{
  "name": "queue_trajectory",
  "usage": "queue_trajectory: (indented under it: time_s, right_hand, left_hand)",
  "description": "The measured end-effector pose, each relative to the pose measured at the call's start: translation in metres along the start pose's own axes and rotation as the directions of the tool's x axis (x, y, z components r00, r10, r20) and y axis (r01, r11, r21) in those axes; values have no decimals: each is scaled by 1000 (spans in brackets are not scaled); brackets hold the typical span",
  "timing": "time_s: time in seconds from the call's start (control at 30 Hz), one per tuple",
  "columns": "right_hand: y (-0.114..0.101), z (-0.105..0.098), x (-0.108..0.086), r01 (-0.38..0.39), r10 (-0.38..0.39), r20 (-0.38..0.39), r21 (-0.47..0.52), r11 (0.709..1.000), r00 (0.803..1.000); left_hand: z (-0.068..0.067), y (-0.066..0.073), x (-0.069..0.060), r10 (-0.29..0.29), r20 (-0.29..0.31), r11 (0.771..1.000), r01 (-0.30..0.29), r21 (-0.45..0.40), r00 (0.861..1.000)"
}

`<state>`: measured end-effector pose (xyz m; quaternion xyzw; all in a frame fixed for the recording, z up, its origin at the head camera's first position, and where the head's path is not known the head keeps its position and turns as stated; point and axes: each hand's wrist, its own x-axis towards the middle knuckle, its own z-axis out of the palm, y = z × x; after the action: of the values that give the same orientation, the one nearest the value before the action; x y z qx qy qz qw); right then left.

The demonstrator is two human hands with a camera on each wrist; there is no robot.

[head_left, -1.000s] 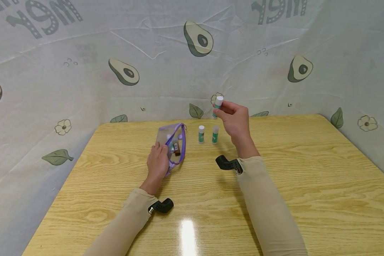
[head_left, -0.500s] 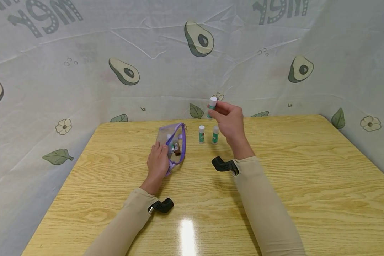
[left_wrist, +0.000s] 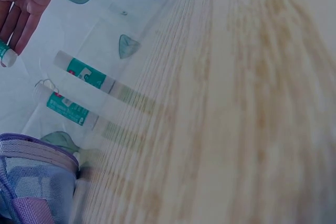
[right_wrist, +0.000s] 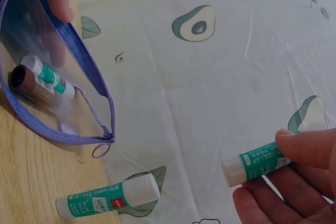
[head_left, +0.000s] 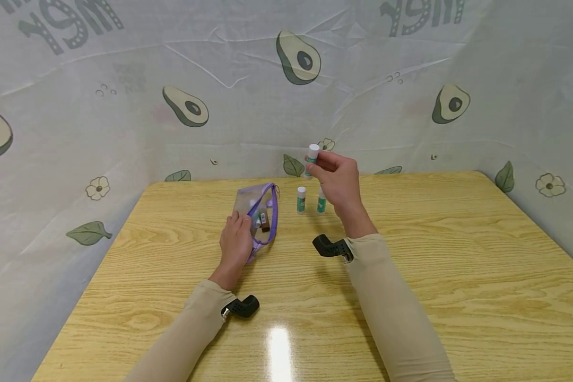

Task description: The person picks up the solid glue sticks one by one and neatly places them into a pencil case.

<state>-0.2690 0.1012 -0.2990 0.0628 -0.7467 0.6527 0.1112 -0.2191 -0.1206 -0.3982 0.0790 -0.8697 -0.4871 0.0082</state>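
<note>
- Glue stick (right_wrist: 260, 162) is clamped in fingers of right hand (head_left: 340, 183), upper centre.
- Work is judged unfinished: two sticks (head_left: 301, 201) stand on bench (head_left: 410, 292); one stick (right_wrist: 55, 80) is inside pouch (head_left: 274, 212).
- Pouch is touched by left hand (head_left: 235, 239); grip cannot be told.

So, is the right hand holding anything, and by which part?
A glue stick, by its green-labelled body below the white cap, between thumb and fingers.

"GLUE STICK" and "deli" on one standing glue stick (right_wrist: 108, 198)
</note>
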Motion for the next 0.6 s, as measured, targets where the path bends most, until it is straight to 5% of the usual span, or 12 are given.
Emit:
queue_trajectory:
  time_s: [0.6]
  right_hand:
    - [-8, 7, -1, -22, 22, 9, -26, 999, 1000]
  left_hand:
    - [-2, 4, -2, -6, 13, 1000, 6, 17, 1000]
